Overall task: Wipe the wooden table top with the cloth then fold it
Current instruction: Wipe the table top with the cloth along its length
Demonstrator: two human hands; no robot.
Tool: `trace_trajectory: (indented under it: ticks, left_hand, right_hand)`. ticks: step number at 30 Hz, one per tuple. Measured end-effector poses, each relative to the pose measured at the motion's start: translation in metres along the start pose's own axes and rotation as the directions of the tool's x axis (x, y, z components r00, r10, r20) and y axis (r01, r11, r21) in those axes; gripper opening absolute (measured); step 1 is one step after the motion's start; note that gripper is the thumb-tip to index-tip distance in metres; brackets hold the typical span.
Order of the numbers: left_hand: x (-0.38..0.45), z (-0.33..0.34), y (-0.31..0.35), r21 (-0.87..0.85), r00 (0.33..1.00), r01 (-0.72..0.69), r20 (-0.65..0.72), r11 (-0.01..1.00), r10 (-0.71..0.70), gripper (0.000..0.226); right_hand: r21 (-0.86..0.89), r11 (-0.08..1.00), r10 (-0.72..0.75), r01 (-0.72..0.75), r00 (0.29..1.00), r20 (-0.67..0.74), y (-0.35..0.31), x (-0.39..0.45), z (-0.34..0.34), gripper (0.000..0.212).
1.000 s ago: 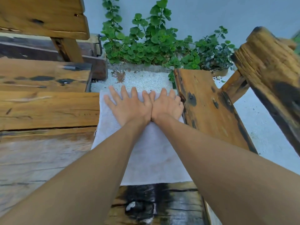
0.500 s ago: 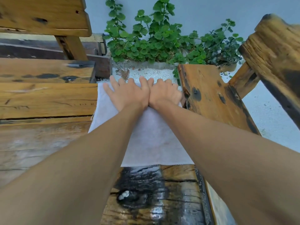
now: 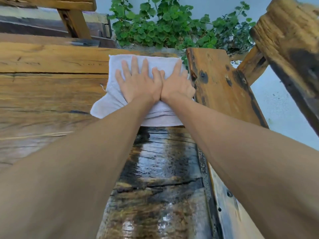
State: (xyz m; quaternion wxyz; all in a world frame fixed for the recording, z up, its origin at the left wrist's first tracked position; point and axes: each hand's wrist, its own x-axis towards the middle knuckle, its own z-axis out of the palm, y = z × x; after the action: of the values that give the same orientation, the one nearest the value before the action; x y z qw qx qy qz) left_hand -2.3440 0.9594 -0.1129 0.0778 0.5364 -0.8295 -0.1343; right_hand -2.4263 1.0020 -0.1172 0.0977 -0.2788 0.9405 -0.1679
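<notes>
A white cloth (image 3: 110, 100) lies at the far end of the wooden table top (image 3: 51, 94), its near part bunched and wrinkled under my wrists. My left hand (image 3: 138, 83) presses flat on the cloth with fingers spread. Beside it, thumb against thumb, my right hand (image 3: 176, 83) presses on the cloth's right side at the table's right edge; its outer fingers look bent down there. Neither hand grips the fabric. A dark, shiny wet strip (image 3: 164, 161) runs along the table between my forearms, from the cloth back toward me.
A wooden bench seat (image 3: 222, 87) stands close along the table's right edge, with its thick backrest beam (image 3: 293, 40) at the far right. Green plants (image 3: 164, 26) grow just past the table's far end. Another bench back (image 3: 74, 23) rises at the upper left.
Both hands have pushed the cloth away from me to the table's far end. Its near part has bunched up, and the wet strip behind it is longer.
</notes>
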Motion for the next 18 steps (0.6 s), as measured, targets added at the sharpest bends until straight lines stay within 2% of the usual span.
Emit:
trace_trajectory:
  ticks: [8, 18]
  left_hand:
    - [-0.098, 0.001, -0.013, -0.003, 0.998, -0.048, 0.04, 0.999, 0.048, 0.062]
    - [-0.279, 0.001, -0.049, -0.04, 0.991, -0.108, 0.074, 0.993, 0.11, 0.062]
  right_hand:
    - [-0.012, 0.999, 0.052, -0.053, 0.998, -0.032, 0.044, -0.094, -0.005, 0.077]
    - [-0.009, 0.997, 0.081, -0.081, 0.996, -0.042, 0.115, -0.263, -0.008, 0.078]
